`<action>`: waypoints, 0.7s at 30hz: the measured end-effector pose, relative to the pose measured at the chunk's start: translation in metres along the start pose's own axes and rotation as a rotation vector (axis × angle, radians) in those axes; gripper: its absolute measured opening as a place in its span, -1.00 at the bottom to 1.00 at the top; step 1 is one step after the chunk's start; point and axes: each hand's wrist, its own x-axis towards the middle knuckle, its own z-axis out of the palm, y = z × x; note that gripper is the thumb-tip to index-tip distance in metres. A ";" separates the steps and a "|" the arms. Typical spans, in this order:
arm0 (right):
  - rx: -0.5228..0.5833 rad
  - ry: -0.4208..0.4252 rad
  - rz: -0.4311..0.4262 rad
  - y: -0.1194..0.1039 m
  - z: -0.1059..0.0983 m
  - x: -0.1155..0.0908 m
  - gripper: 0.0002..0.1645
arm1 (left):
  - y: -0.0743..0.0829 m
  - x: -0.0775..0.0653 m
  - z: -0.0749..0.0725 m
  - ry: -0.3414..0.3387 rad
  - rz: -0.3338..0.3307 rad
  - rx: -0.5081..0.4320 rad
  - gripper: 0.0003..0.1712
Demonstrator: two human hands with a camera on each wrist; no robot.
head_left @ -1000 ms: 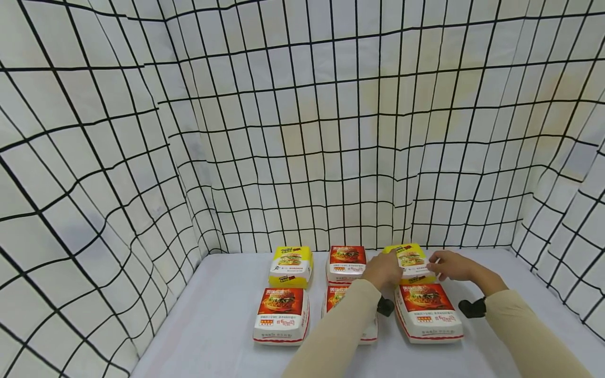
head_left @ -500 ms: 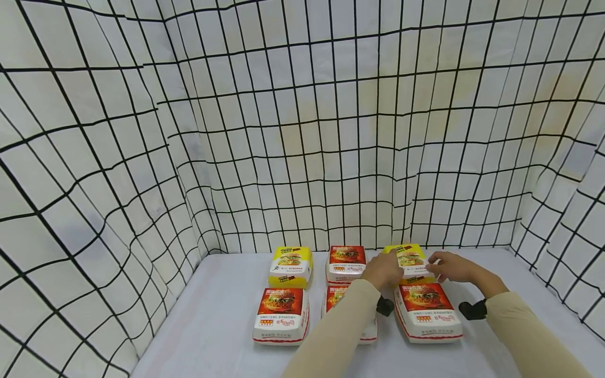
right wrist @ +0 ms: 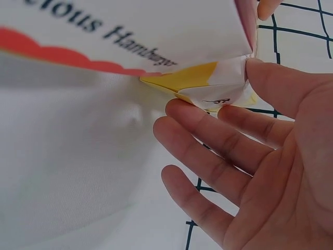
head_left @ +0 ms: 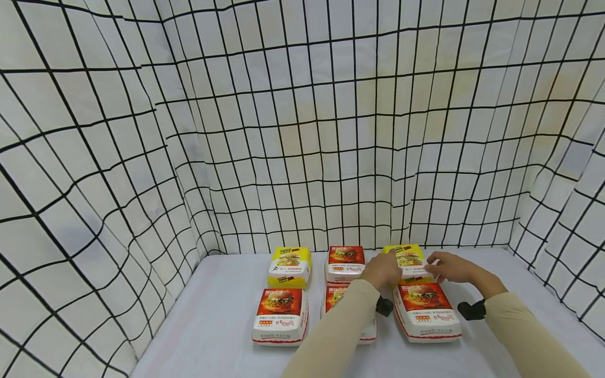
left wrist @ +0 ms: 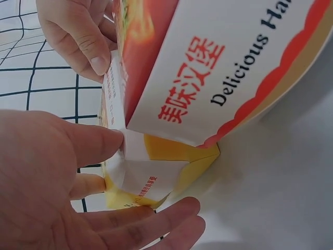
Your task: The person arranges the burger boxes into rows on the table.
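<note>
At the back right of the table a yellow-and-white burger box point(head_left: 410, 258) lies between both hands. My left hand point(head_left: 382, 270) holds its left side, the thumb at the top edge and the fingers along the yellow side point(left wrist: 151, 179). On its right side my right hand point(head_left: 454, 266) has the thumb at the top edge and fingertips at the lower side point(right wrist: 195, 80); the ring and little fingers spread away. Right in front of it stands a red-and-white burger box point(head_left: 425, 310), which overlaps it in both wrist views.
Left of these stand a red box point(head_left: 346, 257) and a yellow box point(head_left: 289, 262) in the back row. In front are a red box point(head_left: 281, 315) and another, partly behind my left sleeve point(head_left: 337, 336). A white wall with black netting point(head_left: 302, 157) rises behind the table.
Both hands stay at the yellow burger box with almost no movement. The head view has shifted very slightly.
</note>
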 end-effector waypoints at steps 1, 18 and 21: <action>0.002 -0.001 0.002 0.000 0.000 0.000 -0.43 | 0.000 0.000 0.000 -0.001 -0.001 -0.004 -0.29; 0.008 -0.014 0.015 -0.003 0.000 -0.002 -0.40 | 0.001 -0.003 -0.001 -0.004 -0.016 0.009 -0.27; 0.006 -0.012 0.016 -0.001 0.000 -0.002 -0.38 | 0.001 -0.002 0.000 -0.002 -0.013 -0.007 -0.26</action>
